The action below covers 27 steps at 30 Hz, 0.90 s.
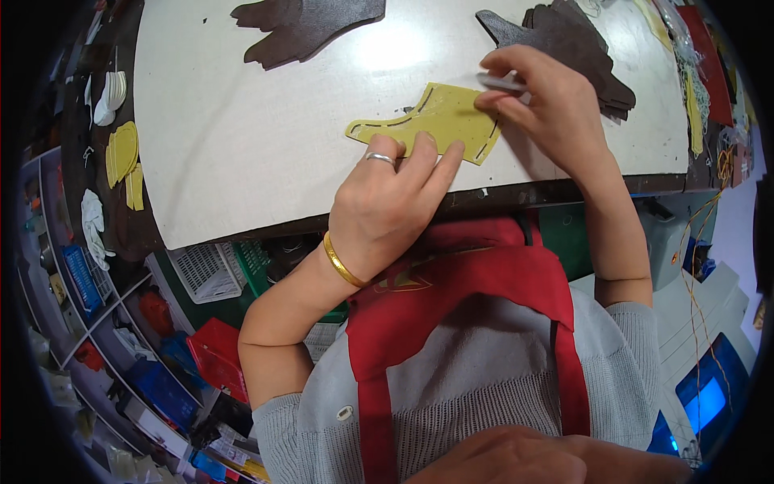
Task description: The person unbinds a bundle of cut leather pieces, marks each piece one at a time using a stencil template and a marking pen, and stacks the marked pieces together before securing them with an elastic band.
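A yellow, curved flat pattern piece (463,113) lies near the front edge of the white work board, with dark dashes along its edges. My left hand (391,189) presses it down with spread fingertips along its lower side. Above its right end is my right hand (548,101), fingers and thumb pinched round a slim silvery pen (501,83). The pen's tip is hard to make out. Just behind my right hand lies a stack of dark brown leather pieces (568,36). Another dark brown leather stack (310,28) rests at the far left of the board.
Yellow pattern pieces (122,153) and a white cloth (93,226) lie left of the board. Tangled threads (685,68) hang about its right side. Under the table stand a white basket (205,270) and a red bin (216,359). A grey machine casing (665,242) stands at right.
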Tool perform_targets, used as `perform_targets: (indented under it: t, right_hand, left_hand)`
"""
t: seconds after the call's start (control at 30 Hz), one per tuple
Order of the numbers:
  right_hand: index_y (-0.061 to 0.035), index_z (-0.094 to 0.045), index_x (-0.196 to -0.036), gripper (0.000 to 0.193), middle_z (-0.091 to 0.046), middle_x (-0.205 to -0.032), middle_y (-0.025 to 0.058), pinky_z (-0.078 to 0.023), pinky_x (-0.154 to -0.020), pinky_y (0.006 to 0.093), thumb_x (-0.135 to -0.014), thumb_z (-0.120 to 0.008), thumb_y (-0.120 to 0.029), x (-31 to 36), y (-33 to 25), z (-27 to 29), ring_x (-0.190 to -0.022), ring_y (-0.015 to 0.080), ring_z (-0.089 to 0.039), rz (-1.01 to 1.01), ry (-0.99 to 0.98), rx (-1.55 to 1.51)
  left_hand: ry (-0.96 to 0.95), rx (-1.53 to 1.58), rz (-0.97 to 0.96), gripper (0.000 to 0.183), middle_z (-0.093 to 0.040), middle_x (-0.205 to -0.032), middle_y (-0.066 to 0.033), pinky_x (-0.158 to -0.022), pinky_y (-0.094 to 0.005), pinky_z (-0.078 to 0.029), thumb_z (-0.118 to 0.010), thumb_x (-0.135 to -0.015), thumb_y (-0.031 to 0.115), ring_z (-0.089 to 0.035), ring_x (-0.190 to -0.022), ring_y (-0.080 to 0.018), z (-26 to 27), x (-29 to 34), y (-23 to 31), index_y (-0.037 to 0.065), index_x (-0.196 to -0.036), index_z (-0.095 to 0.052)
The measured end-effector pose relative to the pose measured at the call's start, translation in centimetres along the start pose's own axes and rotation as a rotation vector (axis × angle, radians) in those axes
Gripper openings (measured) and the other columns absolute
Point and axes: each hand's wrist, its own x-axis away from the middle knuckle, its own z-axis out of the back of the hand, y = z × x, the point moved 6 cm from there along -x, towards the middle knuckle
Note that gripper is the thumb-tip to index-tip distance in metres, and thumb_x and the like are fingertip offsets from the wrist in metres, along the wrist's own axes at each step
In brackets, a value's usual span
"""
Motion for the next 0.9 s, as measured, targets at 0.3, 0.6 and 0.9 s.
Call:
perform_targets:
  t: [0.3, 0.6, 0.9]
  right_hand:
    - [-0.011, -0.072, -0.1, 0.033, -0.07, -0.086, 0.0081, -0.051, -0.064, 0.0407, -0.103, -0.053, -0.038, -3.5, -6.1, -2.0, -0.072, 0.0303, -0.066, 0.216, -0.261, -0.217]
    - [-0.0085, -0.064, -0.093, 0.03, -0.068, -0.069, 0.0116, -0.053, -0.058, 0.043, -0.1, -0.059, -0.037, -4.7, -9.3, -5.9, -0.062, 0.034, -0.066, 0.401, -0.358, -0.039]
    - [-0.0074, -0.065, -0.093, 0.021, -0.069, -0.072, 0.0115, -0.051, -0.056, 0.0397, -0.099, -0.062, -0.027, -2.8, -3.7, -0.8, -0.063, 0.0317, -0.068, 0.208, -0.157, -0.08]
  left_hand:
    - [0.133, 0.009, 0.017, 0.03, -0.064, -0.104, -0.0134, -0.089, -0.0415, -0.056, -0.062, -0.083, 0.018, -0.064, -0.094, -0.029, -1.0, 0.5, 1.7, 0.008, -0.11, -0.071]
    - [0.143, 0.138, 0.04, 0.03, -0.064, -0.106, -0.0126, -0.092, -0.0449, -0.055, -0.06, -0.086, 0.024, -0.064, -0.1, -0.0307, -1.1, 0.8, 1.6, 0.008, -0.11, -0.068]
    - [0.107, 0.081, 0.025, 0.032, -0.069, -0.114, -0.0142, -0.076, -0.032, -0.057, -0.062, -0.081, 0.015, -0.062, -0.092, -0.0286, -0.9, 0.2, 1.5, 0.009, -0.111, -0.073]
